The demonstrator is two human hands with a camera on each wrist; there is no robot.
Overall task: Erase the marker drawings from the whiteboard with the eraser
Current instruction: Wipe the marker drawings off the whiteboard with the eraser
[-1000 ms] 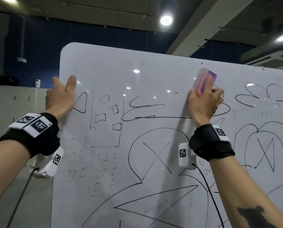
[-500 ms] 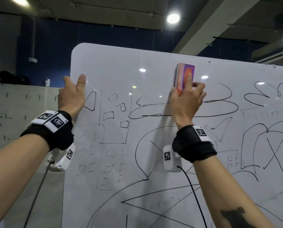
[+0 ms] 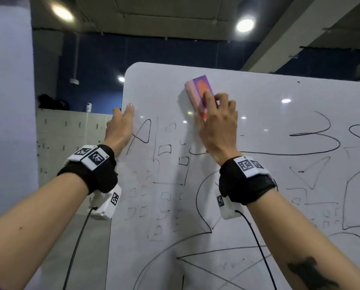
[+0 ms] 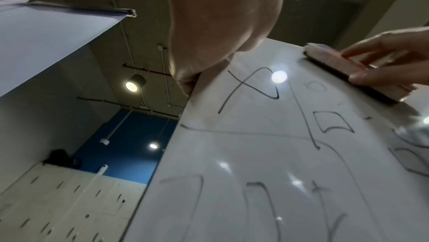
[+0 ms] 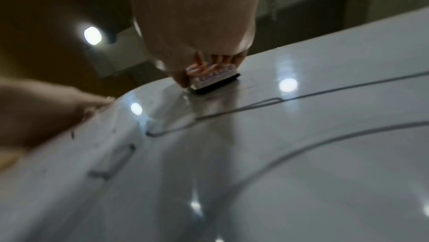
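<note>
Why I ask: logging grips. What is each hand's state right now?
Left hand: open, fingers straight against the whiteboard near its left edge.
Right hand: closed on the eraser, pressing it to the whiteboard.

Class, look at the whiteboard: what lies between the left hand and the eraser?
A looped stroke, a long line and a small oval, all marker, clearest in the left wrist view.
</note>
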